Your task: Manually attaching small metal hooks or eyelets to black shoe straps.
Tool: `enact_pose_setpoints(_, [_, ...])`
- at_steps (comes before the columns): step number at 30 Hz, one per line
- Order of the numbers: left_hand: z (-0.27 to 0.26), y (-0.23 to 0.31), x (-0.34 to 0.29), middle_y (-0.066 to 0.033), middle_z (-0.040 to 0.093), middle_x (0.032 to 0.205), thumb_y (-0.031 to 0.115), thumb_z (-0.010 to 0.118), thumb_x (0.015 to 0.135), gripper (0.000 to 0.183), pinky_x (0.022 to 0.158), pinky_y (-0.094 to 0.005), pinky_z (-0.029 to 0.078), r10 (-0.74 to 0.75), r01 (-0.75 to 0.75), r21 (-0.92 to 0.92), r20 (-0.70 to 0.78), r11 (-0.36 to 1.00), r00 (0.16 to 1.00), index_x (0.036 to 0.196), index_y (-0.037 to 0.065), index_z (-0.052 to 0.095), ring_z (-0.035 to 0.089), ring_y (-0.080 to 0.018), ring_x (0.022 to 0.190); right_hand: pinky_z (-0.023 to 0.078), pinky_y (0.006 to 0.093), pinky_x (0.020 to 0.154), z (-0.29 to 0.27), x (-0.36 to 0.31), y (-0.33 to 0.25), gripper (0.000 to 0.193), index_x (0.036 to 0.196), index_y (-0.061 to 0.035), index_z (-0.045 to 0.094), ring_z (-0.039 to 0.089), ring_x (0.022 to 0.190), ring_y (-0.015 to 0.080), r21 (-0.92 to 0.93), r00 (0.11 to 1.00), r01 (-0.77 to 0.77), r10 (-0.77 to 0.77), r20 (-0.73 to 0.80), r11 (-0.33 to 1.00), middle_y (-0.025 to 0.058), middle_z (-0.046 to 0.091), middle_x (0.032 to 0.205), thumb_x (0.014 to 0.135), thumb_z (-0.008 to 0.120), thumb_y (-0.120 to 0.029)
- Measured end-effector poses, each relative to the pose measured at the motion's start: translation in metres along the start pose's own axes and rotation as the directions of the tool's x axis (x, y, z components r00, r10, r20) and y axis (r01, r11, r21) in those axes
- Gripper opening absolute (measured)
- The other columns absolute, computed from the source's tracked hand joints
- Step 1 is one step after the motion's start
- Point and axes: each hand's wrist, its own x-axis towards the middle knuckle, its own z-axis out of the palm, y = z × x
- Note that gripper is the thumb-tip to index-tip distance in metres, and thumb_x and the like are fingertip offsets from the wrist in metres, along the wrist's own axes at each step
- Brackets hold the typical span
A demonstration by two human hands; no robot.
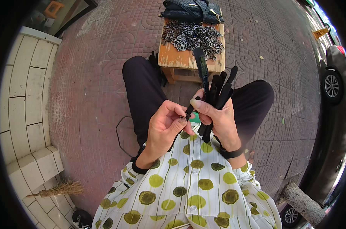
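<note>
Biggest first: red-brown patterned pavement (pixel 93 87) under everything. Dark car (pixel 319 141) along the right edge, pale tiled wall (pixel 18 103) along the left. Person sits in a white shirt (pixel 180 175) with green dots and dark trousers (pixel 142 84), knees apart.

Worn orange wooden stool (pixel 175 57) is in front, just past the knees. Cut-off trunk (pixel 302 204) at lower right, near the car. Black quilted bag (pixel 188 11) lies on the far end of the stool; straw broom (pixel 62 189) is by the wall. Heap of small metal buckles (pixel 190 36) covers the stool top on the near side of the bag.

Right hand (pixel 220 116): grasping a bundle of black straps (pixel 218 89) over the lap, ends sticking out above and below the fist. One glossy strap (pixel 200 65) points up toward the heap; can't tell if its tip touches. Dark band (pixel 233 153) on that wrist.

Left hand (pixel 161 128): thumb and fingers pinched on the near end of a short strap (pixel 191 108), which runs across to the right thumb. Fittings on that end too small to make out. Green object (pixel 195 117) behind the hands, mostly hidden.
</note>
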Motion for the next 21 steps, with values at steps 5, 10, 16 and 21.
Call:
enact_pose_setpoints(5, [-0.0027, -0.0009, 0.001, -0.0088, 0.057, 0.086, 0.008, 0.054, 0.093, 0.014, 0.063, -0.0254, 0.051, -0.018, 0.018, 0.02, 0.02, 1.0, 1.0, 0.099, 0.0, 0.044, 0.061, -0.0136, 0.07, 0.032, 0.0174, 0.042, -0.0002, 0.0006, -0.002, 0.01, 0.084, -0.001, 0.061, 0.043, 0.047, 0.0025, -0.034, 1.0, -0.024, 0.024, -0.005, 0.999, 0.0013, 0.057, 0.061, 0.08, 0.068, -0.007])
enact_pose_setpoints(10, [-0.0014, 0.001, 0.0003, -0.0099, 0.059, 0.086, 0.011, 0.053, 0.094, 0.014, 0.06, -0.0234, 0.05, -0.016, 0.015, 0.046, 0.014, 0.999, 1.0, 0.099, 0.002, 0.044, 0.06, -0.012, 0.066, 0.032, 0.0175, 0.042, 0.0009, 0.0008, 0.0005, 0.01, 0.084, -0.001, 0.061, 0.043, 0.046, 0.0024, -0.024, 1.0, -0.01, 0.01, -0.012, 1.0, 0.0002, 0.056, 0.06, 0.081, 0.068, -0.007])
enact_pose_setpoints(16, [-0.003, 0.0016, 0.0013, -0.0111, 0.06, 0.087, 0.012, 0.051, 0.095, 0.014, 0.055, -0.0222, 0.051, -0.018, 0.016, 0.123, 0.019, 0.992, 1.0, 0.101, 0.003, 0.043, 0.059, -0.0113, 0.064, 0.031, 0.0178, 0.042, 0.0009, 0.0015, 0.0045, 0.01, 0.084, -0.001, 0.062, 0.042, 0.046, 0.0019, -0.042, 0.999, -0.014, 0.013, -0.029, 0.999, -0.0022, 0.053, 0.058, 0.081, 0.068, -0.007])
enact_pose_setpoints(21, [-0.0032, -0.001, -0.0014, -0.0115, 0.06, 0.083, 0.014, 0.049, 0.096, 0.015, 0.054, -0.0229, 0.053, -0.026, 0.027, 0.148, -0.008, 0.989, 1.0, 0.102, 0.002, 0.042, 0.061, -0.0129, 0.063, 0.03, 0.018, 0.042, 0.0009, 0.0026, 0.0071, 0.01, 0.084, -0.0011, 0.062, 0.042, 0.045, 0.0017, -0.056, 1.0, -0.012, 0.011, -0.019, 0.998, -0.0033, 0.051, 0.056, 0.08, 0.069, -0.007])
